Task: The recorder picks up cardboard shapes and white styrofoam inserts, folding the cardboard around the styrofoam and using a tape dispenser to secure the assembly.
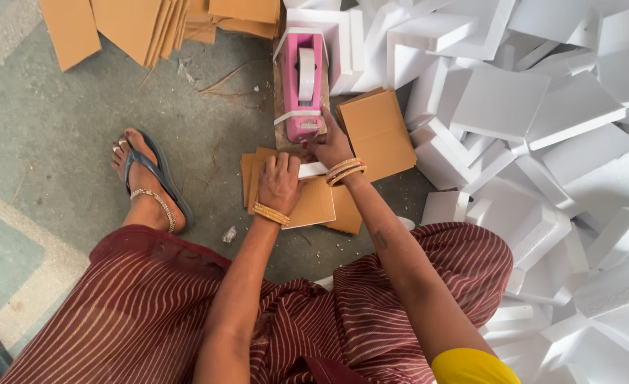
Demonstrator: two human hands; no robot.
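The person squats on the grey concrete floor [80,121] in a maroon striped garment [137,313], a yellow sleeve edge [471,366] showing at the right arm, the left foot in a dark flip-flop sandal [159,178] planted off to the left. Just ahead of the knees, the left hand [279,181], ringed with gold bangles, presses flat with fingers curled down on a small white foam block wrapped in a brown cardboard piece [313,199], which lies on a few more flat brown cardboard sheets [343,210] on the floor. The right hand [331,146], also bangled, reaches just past it with its grip pinched at the front end of the pink tape dispenser [302,78]; whether tape is between the fingers is too small to tell. The dispenser stands on the floor with a white tape roll in it. To the right spreads a large heap of white foam slabs [542,121], and farthest off, at the top left, lies a stack of brown cardboard panels [151,21].
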